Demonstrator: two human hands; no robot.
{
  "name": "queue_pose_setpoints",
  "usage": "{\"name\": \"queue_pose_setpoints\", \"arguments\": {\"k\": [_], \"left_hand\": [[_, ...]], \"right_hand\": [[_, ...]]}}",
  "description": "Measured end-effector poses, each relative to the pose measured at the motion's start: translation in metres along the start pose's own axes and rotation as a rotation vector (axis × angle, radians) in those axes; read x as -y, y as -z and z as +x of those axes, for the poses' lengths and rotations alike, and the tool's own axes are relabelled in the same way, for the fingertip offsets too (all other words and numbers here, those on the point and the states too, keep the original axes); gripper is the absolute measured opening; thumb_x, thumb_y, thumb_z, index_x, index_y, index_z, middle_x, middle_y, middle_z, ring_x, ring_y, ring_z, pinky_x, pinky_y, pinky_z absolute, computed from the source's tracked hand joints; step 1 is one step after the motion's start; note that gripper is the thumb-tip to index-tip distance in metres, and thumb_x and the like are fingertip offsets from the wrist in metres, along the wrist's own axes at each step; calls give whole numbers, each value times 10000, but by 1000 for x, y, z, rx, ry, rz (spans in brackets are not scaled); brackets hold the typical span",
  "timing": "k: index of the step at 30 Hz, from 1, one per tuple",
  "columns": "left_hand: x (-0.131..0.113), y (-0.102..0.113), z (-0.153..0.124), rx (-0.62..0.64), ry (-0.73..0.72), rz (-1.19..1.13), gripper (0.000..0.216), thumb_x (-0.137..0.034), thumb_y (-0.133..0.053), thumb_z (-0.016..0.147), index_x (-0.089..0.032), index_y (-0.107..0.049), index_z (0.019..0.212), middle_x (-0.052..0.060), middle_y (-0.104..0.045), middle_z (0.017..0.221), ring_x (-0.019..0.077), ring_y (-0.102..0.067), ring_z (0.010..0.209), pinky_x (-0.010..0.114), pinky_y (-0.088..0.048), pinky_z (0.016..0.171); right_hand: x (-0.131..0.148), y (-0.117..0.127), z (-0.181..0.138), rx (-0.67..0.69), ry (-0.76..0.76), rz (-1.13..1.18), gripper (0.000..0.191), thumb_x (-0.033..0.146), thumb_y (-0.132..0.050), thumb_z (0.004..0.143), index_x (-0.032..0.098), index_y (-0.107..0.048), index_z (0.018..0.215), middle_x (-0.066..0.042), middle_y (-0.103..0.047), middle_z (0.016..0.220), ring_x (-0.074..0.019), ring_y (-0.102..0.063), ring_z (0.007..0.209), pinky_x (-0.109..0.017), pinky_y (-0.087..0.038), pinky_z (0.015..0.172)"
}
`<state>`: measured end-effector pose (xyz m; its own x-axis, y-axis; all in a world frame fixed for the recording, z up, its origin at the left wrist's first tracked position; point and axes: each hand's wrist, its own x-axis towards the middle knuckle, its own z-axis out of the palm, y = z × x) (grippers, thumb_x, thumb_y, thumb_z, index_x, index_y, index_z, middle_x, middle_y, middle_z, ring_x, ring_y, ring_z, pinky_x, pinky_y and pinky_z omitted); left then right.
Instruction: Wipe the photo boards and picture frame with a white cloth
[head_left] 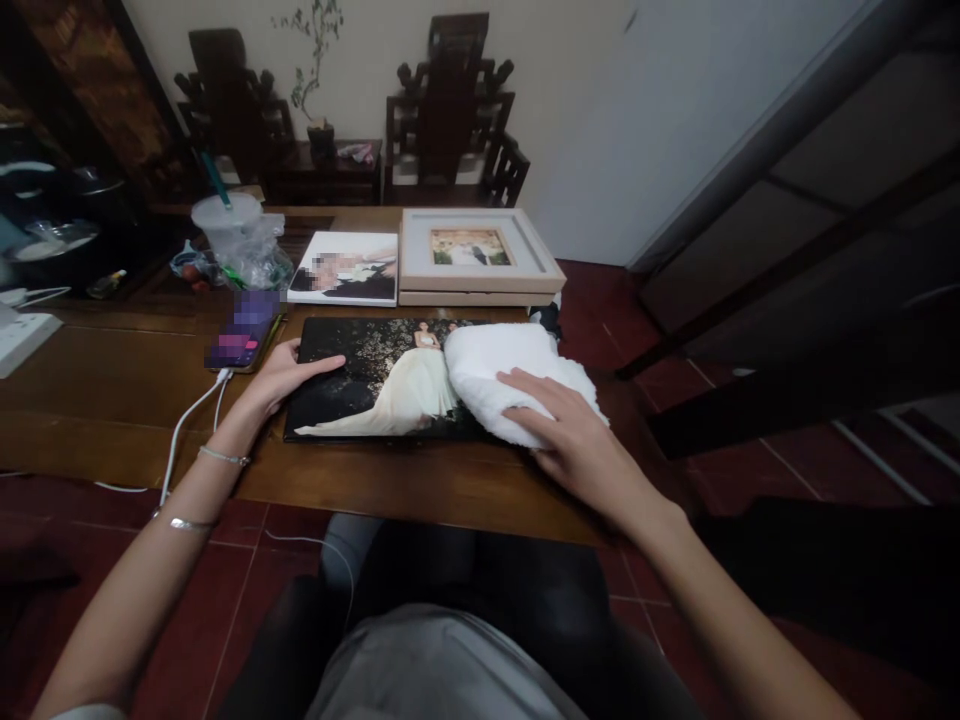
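Note:
A dark wedding photo album, showing a figure in a long pale gown, lies flat near the front edge of the wooden table. My left hand grips its left side, thumb laid over the cover and the other fingers at the edge, partly hidden. Over the album's right part sits a bunched white towel, which covers that end of the picture. My right hand is on the towel, fingers curved over it and pressing it against the cover.
Behind the album are a white photo book and a framed photo in a shallow box. To the left lie a phone with a white cable, a plastic cup and a clear bag. Dark wooden chairs stand beyond.

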<state>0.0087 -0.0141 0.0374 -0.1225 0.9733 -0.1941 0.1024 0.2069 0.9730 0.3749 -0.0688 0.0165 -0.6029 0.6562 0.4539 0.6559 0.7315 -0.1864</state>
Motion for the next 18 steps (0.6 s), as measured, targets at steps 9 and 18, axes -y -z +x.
{"name": "queue_pose_setpoints", "arguments": {"k": [9, 18], "left_hand": [[3, 2, -4, -17, -104, 139, 626, -395, -940, 518, -117, -715, 1032, 164, -741, 1083, 279, -713, 930, 382, -575, 841], [-2, 8, 2, -14, -144, 377, 603, -477, -900, 528, -156, -716, 1005, 125, -756, 1069, 302, -706, 1002, 408, -573, 867]], "right_hand": [[3, 3, 4, 128, 26, -14, 654, -96, -406, 622, 186, -614, 1174, -171, -480, 1499, -330, -323, 1446, -586, -428, 1065], [-1, -17, -11, -68, 35, 22, 550, -69, -434, 656, 193, -642, 1092, -154, -549, 1442, -318, -360, 1435, -608, -399, 1082]]}}
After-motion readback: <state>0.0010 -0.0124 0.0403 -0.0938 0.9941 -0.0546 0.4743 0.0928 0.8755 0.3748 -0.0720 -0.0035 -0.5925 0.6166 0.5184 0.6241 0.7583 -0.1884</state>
